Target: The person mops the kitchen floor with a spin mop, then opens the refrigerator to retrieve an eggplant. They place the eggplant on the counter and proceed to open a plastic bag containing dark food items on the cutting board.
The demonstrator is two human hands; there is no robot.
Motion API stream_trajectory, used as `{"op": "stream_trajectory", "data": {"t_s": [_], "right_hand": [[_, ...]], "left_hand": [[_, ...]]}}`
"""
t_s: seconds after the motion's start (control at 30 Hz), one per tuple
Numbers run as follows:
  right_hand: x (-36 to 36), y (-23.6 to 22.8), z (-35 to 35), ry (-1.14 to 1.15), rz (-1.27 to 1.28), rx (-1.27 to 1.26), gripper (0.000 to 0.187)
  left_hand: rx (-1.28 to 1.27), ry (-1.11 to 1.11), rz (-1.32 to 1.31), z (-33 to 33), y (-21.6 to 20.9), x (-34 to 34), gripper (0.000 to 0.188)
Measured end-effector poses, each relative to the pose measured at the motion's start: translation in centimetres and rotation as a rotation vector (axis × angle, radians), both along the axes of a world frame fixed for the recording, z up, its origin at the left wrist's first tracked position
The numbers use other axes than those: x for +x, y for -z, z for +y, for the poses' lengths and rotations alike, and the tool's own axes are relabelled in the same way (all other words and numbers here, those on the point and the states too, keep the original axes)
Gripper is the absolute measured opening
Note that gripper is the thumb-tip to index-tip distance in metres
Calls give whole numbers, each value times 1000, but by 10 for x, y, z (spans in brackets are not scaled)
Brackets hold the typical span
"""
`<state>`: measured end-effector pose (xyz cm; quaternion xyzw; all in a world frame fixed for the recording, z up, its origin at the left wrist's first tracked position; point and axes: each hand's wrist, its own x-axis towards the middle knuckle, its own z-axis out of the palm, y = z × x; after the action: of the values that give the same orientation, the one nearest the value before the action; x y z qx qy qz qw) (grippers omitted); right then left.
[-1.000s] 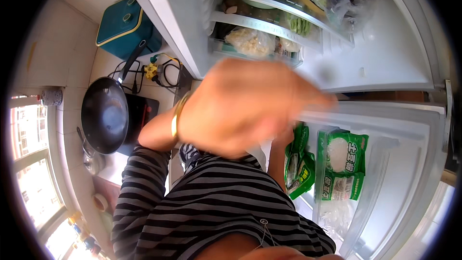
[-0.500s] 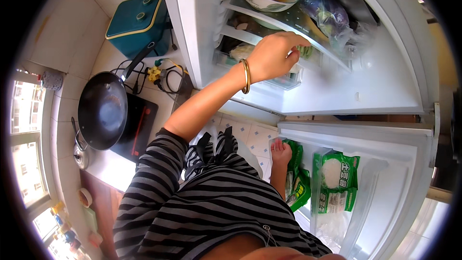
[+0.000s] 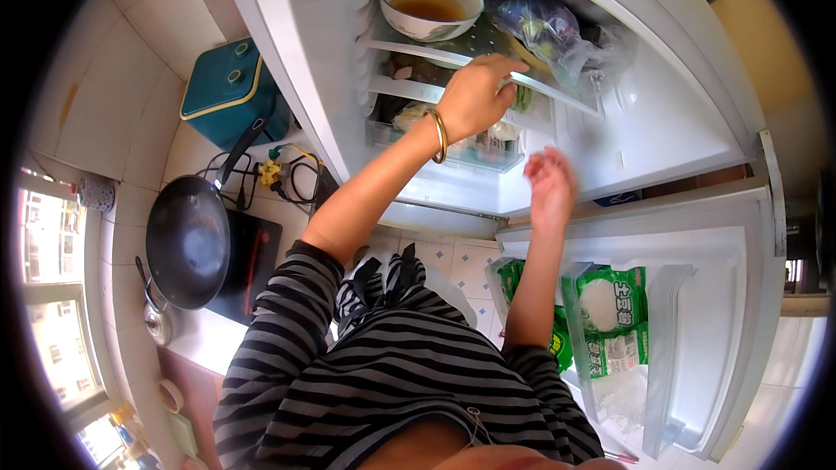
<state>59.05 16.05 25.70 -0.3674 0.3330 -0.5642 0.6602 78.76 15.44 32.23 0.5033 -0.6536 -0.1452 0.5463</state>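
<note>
My left hand point(image 3: 475, 100), a gold bangle on its wrist, reaches into the open refrigerator. Its fingers curl over the front edge of a glass shelf point(image 3: 557, 94), with the thumb below; the other fingertips are partly hidden. On that shelf sit a white bowl point(image 3: 461, 9) of brown liquid and purple vegetables in a clear plastic bag point(image 3: 544, 22). Beneath are a clear drawer point(image 3: 488, 155) with bagged food and something green. My right hand point(image 3: 550, 187) is raised in front of the compartment, fingers loosely bent and apart, holding nothing.
The lower refrigerator door point(image 3: 705, 270) stands open on the right, green packets point(image 3: 614, 305) in its rack. To the left, a black wok point(image 3: 187, 235) rests on an induction cooker point(image 3: 257, 252). Behind it are a teal appliance point(image 3: 222, 87) and tangled cords point(image 3: 296, 174).
My right hand has risen from beside the door rack to the front of the compartment. My left hand stays at the shelf edge. The whole view has shifted slightly.
</note>
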Motion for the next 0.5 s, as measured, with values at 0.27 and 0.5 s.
{"op": "stream_trajectory", "data": {"t_s": [0.27, 0.5], "right_hand": [[25, -68, -80, 350, 401, -549, 19], [25, -64, -141, 335, 993, -501, 22]], "left_hand": [[-131, -115, -333, -34, 24, -1, 27], [-189, -151, -369, -51, 27, 1, 27]]}}
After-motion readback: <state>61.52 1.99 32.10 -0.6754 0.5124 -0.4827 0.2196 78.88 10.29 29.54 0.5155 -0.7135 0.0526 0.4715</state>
